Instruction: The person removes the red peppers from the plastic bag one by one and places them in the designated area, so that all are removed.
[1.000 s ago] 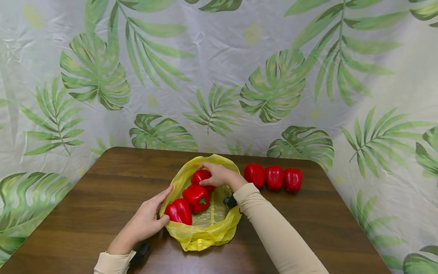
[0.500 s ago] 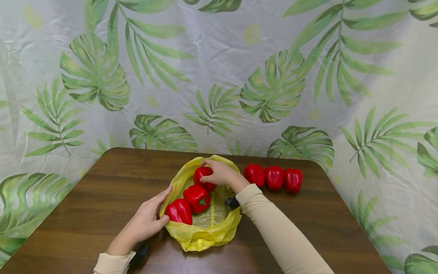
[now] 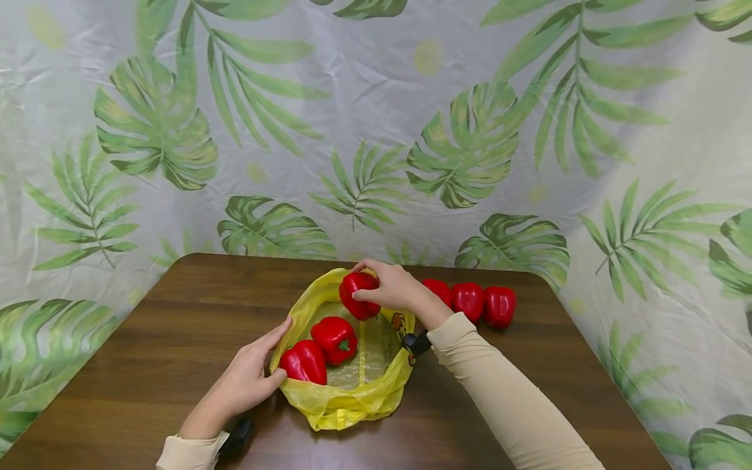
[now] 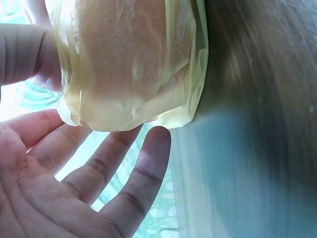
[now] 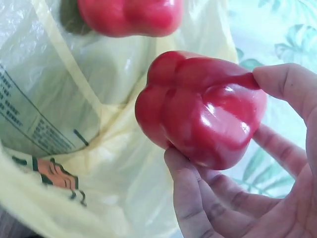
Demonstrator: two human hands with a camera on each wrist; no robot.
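Pepper (image 5: 205, 111) raised, long axis outward from right hand (image 3: 395, 287), lobed end (image 5: 154, 101) first.

The person's left arm (image 3: 202, 421), its cream fabric sleeve (image 3: 189, 454) ending at the wrist, enters from between seven and eight o'clock. The bare left hand (image 3: 249, 375) points toward one o'clock. Seen from the left wrist, its palm (image 4: 39, 208) fills eight o'clock, its fingers (image 4: 143, 183) spread and nearly straight, its thumb (image 4: 25, 54) apart at ten.

The right arm (image 3: 487, 372), in a matching long sleeve (image 3: 529, 421), reaches from between four and five o'clock toward ten. The bare right hand (image 3: 393, 287) lies near six, just below centre. From its wrist, the right thumb (image 5: 285, 84) comes from between two and three, opposing bent right fingers (image 5: 190, 198) near five in a rounded grip.
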